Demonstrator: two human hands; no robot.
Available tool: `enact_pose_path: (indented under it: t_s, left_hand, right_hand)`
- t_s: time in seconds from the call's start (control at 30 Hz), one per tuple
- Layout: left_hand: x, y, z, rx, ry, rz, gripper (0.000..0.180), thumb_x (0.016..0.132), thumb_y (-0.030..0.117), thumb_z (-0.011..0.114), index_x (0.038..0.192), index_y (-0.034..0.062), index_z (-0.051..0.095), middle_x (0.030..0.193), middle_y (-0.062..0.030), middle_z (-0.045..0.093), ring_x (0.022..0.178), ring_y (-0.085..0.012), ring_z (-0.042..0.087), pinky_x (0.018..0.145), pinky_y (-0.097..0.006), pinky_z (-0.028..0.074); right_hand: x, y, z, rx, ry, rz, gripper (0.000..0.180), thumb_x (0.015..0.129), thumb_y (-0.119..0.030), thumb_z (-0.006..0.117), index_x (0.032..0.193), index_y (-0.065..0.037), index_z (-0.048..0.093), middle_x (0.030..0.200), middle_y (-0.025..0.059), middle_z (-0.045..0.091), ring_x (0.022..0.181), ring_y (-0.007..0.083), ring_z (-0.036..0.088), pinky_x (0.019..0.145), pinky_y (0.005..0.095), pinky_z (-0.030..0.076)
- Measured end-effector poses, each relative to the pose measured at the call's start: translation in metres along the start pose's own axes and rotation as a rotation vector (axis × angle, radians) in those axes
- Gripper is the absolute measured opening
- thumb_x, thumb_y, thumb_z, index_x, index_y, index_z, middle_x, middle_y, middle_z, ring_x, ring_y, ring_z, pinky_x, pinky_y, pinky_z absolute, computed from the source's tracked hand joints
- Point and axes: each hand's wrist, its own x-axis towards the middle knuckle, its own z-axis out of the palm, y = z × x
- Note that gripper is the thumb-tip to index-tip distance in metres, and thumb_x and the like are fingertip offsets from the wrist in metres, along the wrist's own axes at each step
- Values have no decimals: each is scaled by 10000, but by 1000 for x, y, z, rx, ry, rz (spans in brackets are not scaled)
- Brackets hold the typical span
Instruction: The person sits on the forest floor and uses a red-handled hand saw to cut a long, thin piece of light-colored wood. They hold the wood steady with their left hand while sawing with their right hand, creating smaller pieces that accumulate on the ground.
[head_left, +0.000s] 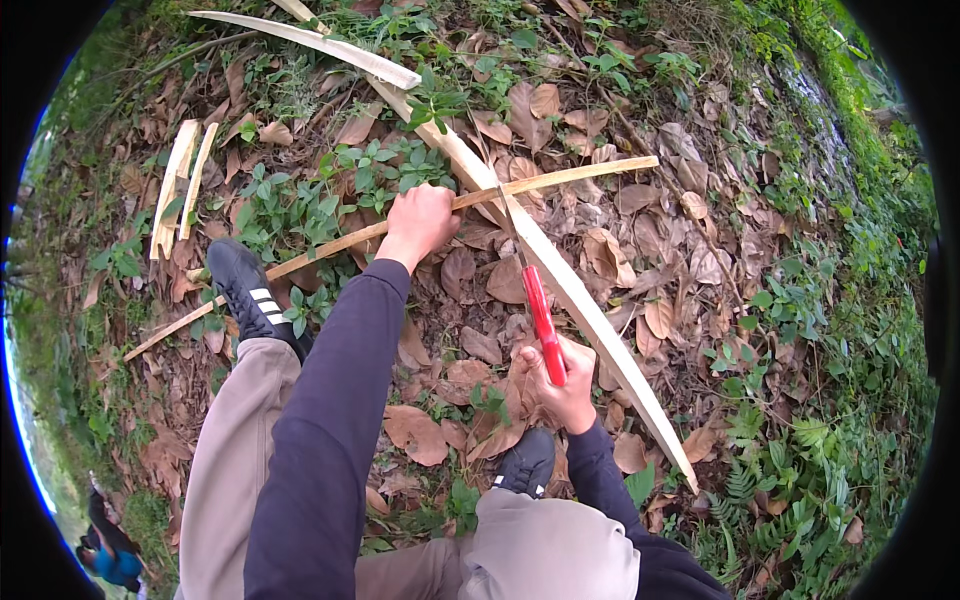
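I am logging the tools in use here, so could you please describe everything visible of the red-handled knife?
The knife has a glossy red handle, plastic by its look, and a thin dark blade. The right hand grips the handle's lower end. It points up and away, its blade tip meeting the thin bamboo strip that the left hand holds.

Packages, labels, signs, screens: none in view
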Motion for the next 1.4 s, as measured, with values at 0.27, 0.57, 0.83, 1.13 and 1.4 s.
enact_pose_path:
  t_s: [0.27,0.57,0.83,1.13,1.4]
  left_hand:
    - [-3,3,6,-5,24,13,224,788,241,671,937,83,727,882,-204,698,896,-373,687,816,-486,550]
    - [-4,4,-1,36,9,22,227,792,235,680,939,70,729,924,-184,709,899,-353,698,815,-481,557]
    - [-2,2,-2,-1,-64,-35,231,803,240,673,959,79,732,929,-191,707,900,-370,694,821,-478,545]
    - [-7,6,1,53,32,24,235,788,243,685,948,77,730,912,-185,708,911,-359,694,824,-481,545]
    - [-11,2,0,34,-35,-10,233,804,250,684,943,66,720,928,-194,699,912,-359,690,820,-485,545]
  right_hand:
    - [-2,2,-5,43,39,-145,268,800,-56,692,609,-41,505,474,69,428,366,197,435,414,329,324]
    - [-36,20,-1,33,105,-175,267,705,-12,665,559,-65,448,460,59,406,351,227,432,409,332,321]
    - [59,12,21,164,88,-94,101,727,-46,655,656,-27,585,508,71,516,423,182,536,448,320,405]
    - [-20,15,-12,53,88,-196,262,697,-22,651,566,-64,428,467,60,408,359,224,440,414,337,325]
    - [13,19,16,86,43,-130,126,702,-40,653,619,-48,559,507,88,510,406,225,540,445,332,413]
